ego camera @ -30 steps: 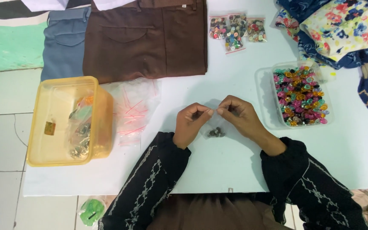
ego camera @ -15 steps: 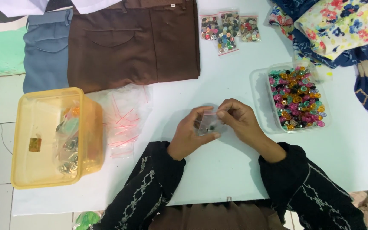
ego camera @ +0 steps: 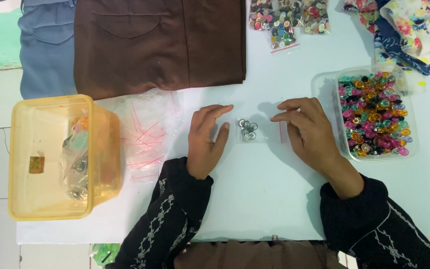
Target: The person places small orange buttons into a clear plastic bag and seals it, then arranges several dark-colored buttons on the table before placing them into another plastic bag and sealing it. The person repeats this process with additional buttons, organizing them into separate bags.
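A small clear zip bag (ego camera: 256, 132) with a few metallic buttons inside lies flat on the white table (ego camera: 255, 189) between my hands. My left hand (ego camera: 206, 139) rests palm down just left of it, fingers spread and touching the bag's left edge. My right hand (ego camera: 308, 128) lies flat to the right, fingertips on the bag's red-striped end. Neither hand grips anything. Both arms wear black embroidered sleeves.
A clear tub of colourful buttons (ego camera: 374, 113) stands right of my right hand. A yellow box (ego camera: 55, 157) holding small bags sits at the left, beside a pile of empty red-striped bags (ego camera: 148, 132). Brown cloth (ego camera: 160, 45), blue cloth and filled button bags (ego camera: 287, 17) lie farther back.
Both hands held the small bag up between the fingers earlier; now the bag lies flat on the table and the hands have opened and spread to either side.
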